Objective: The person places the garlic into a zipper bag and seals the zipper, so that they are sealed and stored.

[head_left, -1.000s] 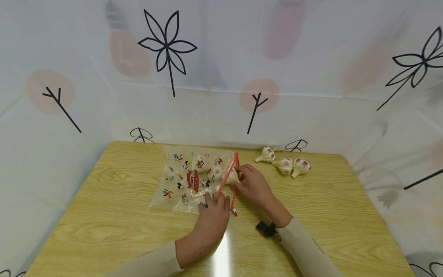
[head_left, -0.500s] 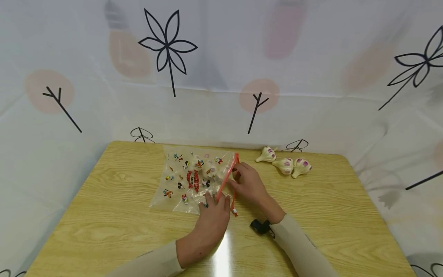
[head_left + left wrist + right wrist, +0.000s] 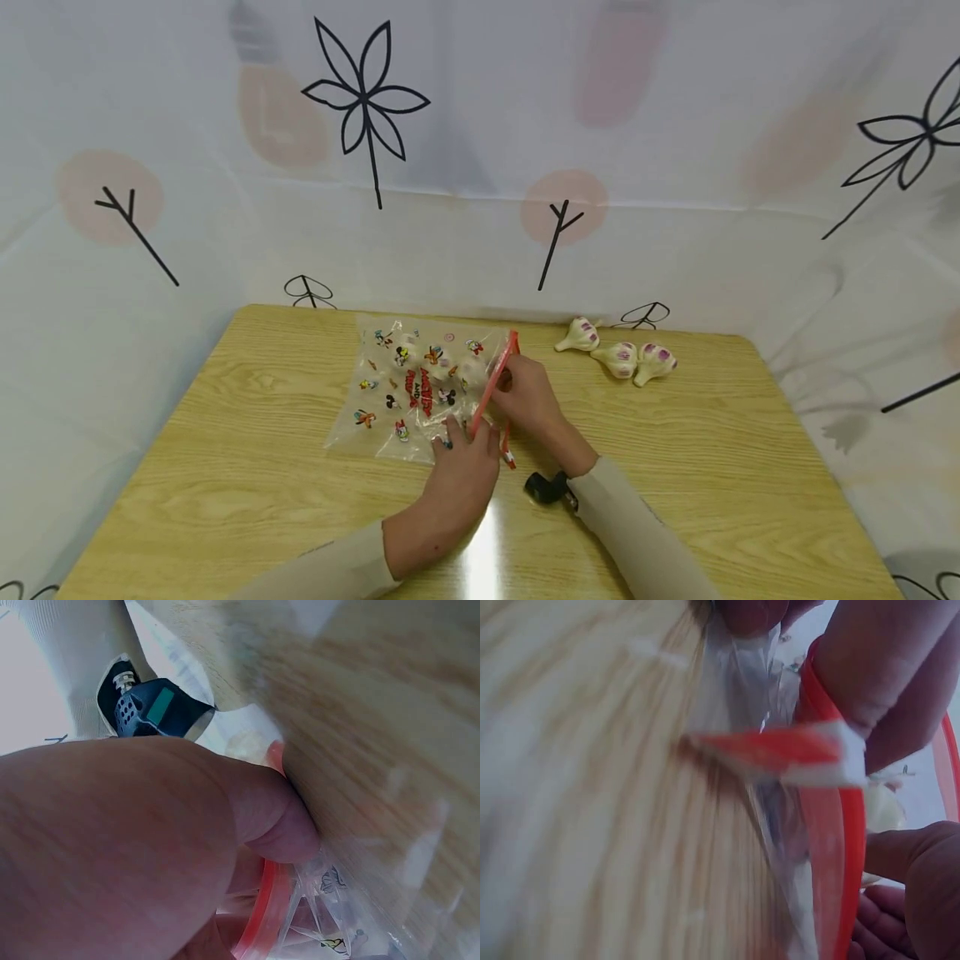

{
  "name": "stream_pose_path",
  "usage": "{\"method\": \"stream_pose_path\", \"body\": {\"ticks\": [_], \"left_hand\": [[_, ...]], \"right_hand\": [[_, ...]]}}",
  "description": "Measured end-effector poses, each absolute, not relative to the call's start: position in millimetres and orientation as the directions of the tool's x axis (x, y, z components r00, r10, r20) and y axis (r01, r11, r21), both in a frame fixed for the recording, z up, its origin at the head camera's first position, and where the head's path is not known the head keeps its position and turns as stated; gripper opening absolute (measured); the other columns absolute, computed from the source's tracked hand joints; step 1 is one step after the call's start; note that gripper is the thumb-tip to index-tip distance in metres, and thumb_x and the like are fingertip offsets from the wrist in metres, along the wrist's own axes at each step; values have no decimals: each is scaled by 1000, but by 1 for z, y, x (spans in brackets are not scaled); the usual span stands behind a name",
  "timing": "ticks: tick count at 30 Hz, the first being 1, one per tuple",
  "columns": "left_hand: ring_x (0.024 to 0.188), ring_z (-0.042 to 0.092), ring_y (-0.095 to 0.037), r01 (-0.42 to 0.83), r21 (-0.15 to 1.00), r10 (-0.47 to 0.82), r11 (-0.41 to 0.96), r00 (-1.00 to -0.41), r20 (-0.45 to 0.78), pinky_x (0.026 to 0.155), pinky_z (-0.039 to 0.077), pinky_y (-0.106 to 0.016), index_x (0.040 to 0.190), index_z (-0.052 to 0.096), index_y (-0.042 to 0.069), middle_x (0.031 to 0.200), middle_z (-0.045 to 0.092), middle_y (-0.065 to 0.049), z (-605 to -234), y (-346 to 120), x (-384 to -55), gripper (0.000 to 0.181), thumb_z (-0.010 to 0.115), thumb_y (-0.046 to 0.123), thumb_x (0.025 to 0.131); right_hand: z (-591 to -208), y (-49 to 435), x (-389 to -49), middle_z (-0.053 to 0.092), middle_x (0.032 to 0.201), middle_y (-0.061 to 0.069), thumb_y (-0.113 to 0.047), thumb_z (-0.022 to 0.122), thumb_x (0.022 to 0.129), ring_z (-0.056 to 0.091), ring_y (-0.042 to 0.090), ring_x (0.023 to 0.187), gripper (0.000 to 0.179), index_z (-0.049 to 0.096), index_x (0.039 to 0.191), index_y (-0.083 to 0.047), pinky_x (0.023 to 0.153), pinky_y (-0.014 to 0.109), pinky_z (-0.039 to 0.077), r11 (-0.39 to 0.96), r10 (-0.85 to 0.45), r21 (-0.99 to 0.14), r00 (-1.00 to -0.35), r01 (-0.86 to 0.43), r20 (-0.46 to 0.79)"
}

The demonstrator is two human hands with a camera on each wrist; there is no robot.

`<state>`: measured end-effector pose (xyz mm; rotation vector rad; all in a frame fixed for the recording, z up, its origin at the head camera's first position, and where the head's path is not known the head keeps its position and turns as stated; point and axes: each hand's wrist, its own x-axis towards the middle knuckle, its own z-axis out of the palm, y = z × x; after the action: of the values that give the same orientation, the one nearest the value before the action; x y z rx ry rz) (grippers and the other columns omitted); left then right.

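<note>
A clear zip bag (image 3: 386, 383) with cartoon prints and a red zip edge (image 3: 491, 390) lies flat at the back of the table, its mouth facing right. Pale garlic bulbs show through the plastic. My left hand (image 3: 459, 487) pinches the lower part of the mouth, with the thumb (image 3: 281, 829) beside the red strip in the left wrist view. The curled fingers of my right hand (image 3: 528, 396) reach into the mouth, their tips partly hidden by the strip. In the right wrist view, a garlic bulb (image 3: 885, 808) shows at its thumb, inside the opening.
Several objects lie on the wood-grain table (image 3: 720, 467): to the bag's right, three purple-marked garlic bulbs (image 3: 618, 359) sit near the back edge. A black wrist camera (image 3: 546, 488) is strapped under the right wrist. Patterned white cloth (image 3: 457, 242) stands behind the table.
The right hand has moved left into the bag's mouth, carrying a garlic bulb inside. Bulbs in the bag have shifted left. The left hand has stayed in place.
</note>
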<state>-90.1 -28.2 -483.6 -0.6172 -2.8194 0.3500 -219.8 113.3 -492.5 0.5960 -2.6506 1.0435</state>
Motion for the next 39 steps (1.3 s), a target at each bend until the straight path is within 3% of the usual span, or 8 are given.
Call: {"method": "stream_pose_path", "body": {"ticks": [7, 17, 30, 39], "left_hand": [[119, 67, -46, 372, -282, 430, 884, -884, 183, 78, 64, -52, 136, 69, 14, 129, 59, -13, -482, -27, -90, 35, 69, 24, 103], [116, 68, -47, 369, -268, 434, 890, -867, 245, 76, 64, -54, 129, 71, 9, 123, 60, -14, -486, -27, -91, 30, 70, 22, 101], [117, 67, -49, 384, -255, 440, 887, -871, 219, 78, 63, -54, 135, 71, 14, 129, 61, -13, -485, -29, -90, 33, 68, 24, 103], [121, 65, -50, 395, -230, 437, 889, -883, 173, 82, 62, -56, 139, 69, 14, 134, 62, -11, -482, -29, -88, 35, 63, 22, 106]], "right_hand": [[-497, 109, -222, 71, 82, 5, -1, 82, 81, 61, 18, 72, 18, 75, 97, -5, 64, 31, 52, 647, -258, -640, -909, -413, 326], [-498, 110, -219, 65, 80, 3, 2, 79, 81, 56, 16, 71, 23, 72, 102, -5, 62, 30, 48, 621, -272, -655, -902, -430, 334], [-495, 121, -214, 71, 87, 10, -3, 79, 85, 67, 21, 77, 12, 71, 95, -3, 69, 34, 58, 599, -287, -666, -896, -444, 339], [-490, 141, -201, 70, 95, 13, 1, 77, 88, 68, 24, 82, 20, 74, 108, 2, 72, 39, 60, 574, -293, -639, -857, -512, 423]]}}
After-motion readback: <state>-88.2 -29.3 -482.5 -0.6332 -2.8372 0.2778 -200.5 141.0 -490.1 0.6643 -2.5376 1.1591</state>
